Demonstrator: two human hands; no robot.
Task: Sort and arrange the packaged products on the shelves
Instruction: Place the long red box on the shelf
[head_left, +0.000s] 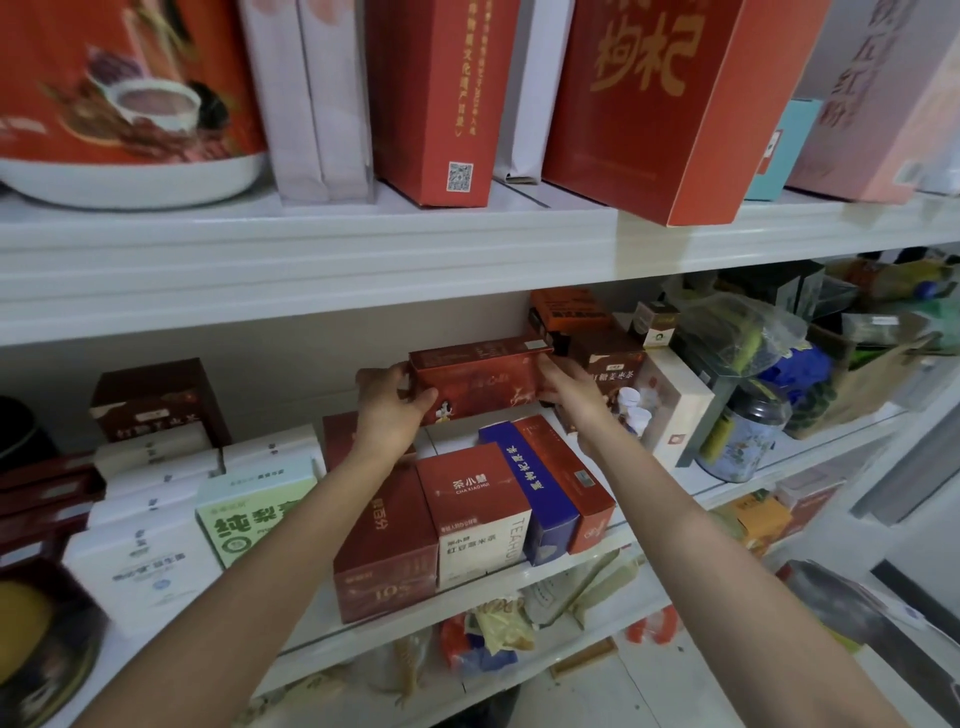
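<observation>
Head view: both hands are up at the middle shelf (693, 477), each on one end of a long dark-red box (478, 382). The left hand (387, 410) grips the box's left end, thumb across the front face and fingers (376, 375) curled round the back. The right hand (571, 389) holds the right end, its fingers (551, 371) wrapped round that end. The box is level, long side facing the camera, lifted clear above the packages lying on the shelf and close to the back wall.

Right under it lie a red-and-white tea box (475, 519), a blue box (537, 499) just beside that and a large red carton (382, 551) at the front edge. Further left are a green-and-white box (249, 519) and a stack of white boxes (150, 499), with a brown box (156, 397) behind. To the right stands a patterned tin (743, 441). The upper shelf (363, 260) carries tall red boxes (665, 104) standing upright.
</observation>
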